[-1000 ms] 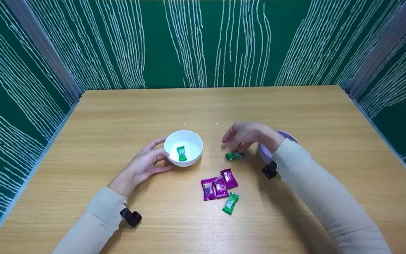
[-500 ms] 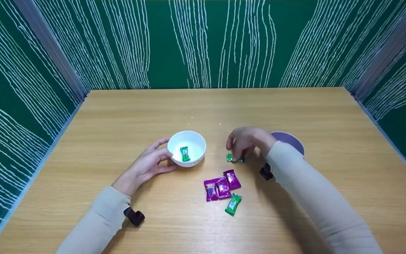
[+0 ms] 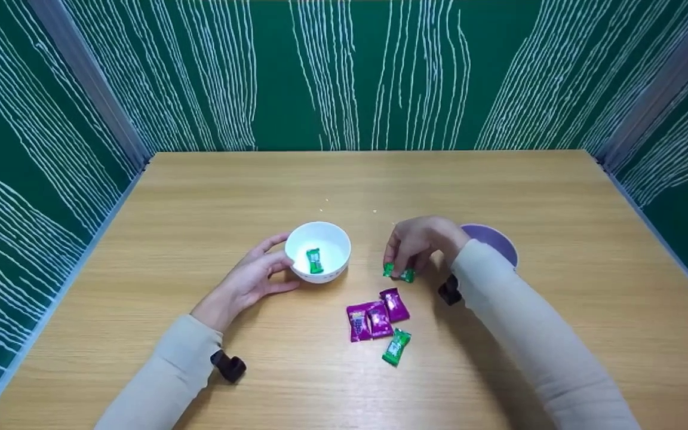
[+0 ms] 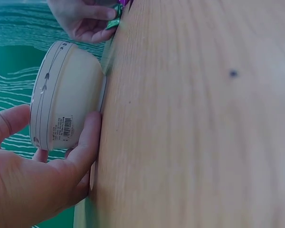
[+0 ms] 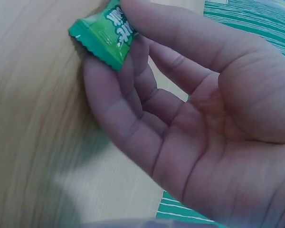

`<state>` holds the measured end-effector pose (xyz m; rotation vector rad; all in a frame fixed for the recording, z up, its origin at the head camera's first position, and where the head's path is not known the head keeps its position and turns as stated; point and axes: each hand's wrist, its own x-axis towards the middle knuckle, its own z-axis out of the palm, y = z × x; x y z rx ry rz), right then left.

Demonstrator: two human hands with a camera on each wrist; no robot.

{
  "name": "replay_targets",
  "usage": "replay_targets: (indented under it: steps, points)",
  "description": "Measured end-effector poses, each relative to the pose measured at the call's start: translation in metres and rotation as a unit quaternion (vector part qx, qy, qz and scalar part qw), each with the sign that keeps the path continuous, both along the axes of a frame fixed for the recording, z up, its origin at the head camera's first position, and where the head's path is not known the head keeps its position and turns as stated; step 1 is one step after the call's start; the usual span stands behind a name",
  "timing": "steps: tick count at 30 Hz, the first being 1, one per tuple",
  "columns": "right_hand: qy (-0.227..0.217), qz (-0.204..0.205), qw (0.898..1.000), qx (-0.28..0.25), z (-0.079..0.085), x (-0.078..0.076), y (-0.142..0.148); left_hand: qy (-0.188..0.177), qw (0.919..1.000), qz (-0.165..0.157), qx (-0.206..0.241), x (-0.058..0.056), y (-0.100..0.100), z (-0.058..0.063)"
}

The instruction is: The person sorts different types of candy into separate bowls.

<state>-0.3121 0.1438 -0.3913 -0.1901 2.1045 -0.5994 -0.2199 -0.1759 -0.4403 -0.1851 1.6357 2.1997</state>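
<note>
My left hand (image 3: 248, 280) grips the side of a white bowl (image 3: 333, 242) standing on the table, its thumb and fingers spread around the wall. In the left wrist view the bowl (image 4: 76, 90) shows a patterned band and a barcode. One green-wrapped candy (image 3: 315, 261) lies inside it. To the right, my right hand (image 3: 418, 242) pinches another green-wrapped candy (image 3: 407, 275) between thumb and fingers, close over the table. The right wrist view shows this candy (image 5: 104, 35) held at the fingertips, white lettering on its wrapper.
Several purple-wrapped candies (image 3: 378, 318) lie in front of the hands, a green candy (image 3: 396, 347) just below them. A purple bowl (image 3: 493, 240) stands partly hidden behind the right wrist. Small white specks (image 3: 374, 211) dot the wooden table (image 3: 296, 382).
My right hand has come down onto the green candy and now pinches it, turning it slightly. The left hand stays on the white bowl; the whole view has shifted a little.
</note>
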Motion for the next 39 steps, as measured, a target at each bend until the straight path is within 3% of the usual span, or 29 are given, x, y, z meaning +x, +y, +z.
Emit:
replay_targets:
  steps: [12,20,30,39]
  points:
    - [0.001,-0.059,0.998,-0.035,0.002,0.001,0.002,0.002,1.0,-0.002,0.002,-0.002,-0.001,0.003]
    - [0.01,-0.064,0.994,-0.083,-0.001,0.002,-0.003,0.007,1.0,-0.005,-0.005,-0.002,-0.001,0.002]
    - [0.018,-0.13,0.979,-0.159,0.005,0.005,-0.001,0.007,0.9999,-0.008,-0.008,0.0,0.0,0.002]
    - [0.025,-0.139,0.97,-0.2,0.008,0.011,-0.001,0.001,0.9999,-0.012,-0.007,0.001,-0.002,0.0]
